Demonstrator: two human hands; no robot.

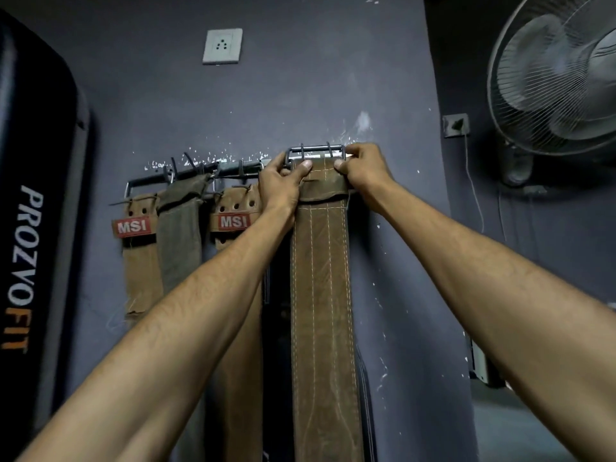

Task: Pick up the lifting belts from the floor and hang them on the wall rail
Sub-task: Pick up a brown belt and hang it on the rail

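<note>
A: Report the fixed items, largest first.

B: Dark grey wall point(300, 95). A black PROZVOFIT pad point(30, 228) stands at far left, a wall fan point(560, 78) at upper right, a socket plate point(222, 46) high at centre. The wall rail point(200, 175) runs level and carries 3 hung belts: 2 with red MSI tags point(132, 226), 1 greenish belt point(180, 235) between them.

A: And the item in work?

B: A brown stitched lifting belt point(321, 295) hangs straight down, its steel buckle point(316, 151) raised at the rail's right end. The left hand point(281, 181) pinches the buckle's left side; the right hand point(365, 168) clamps its right side. Both thumbs press the leather.
</note>
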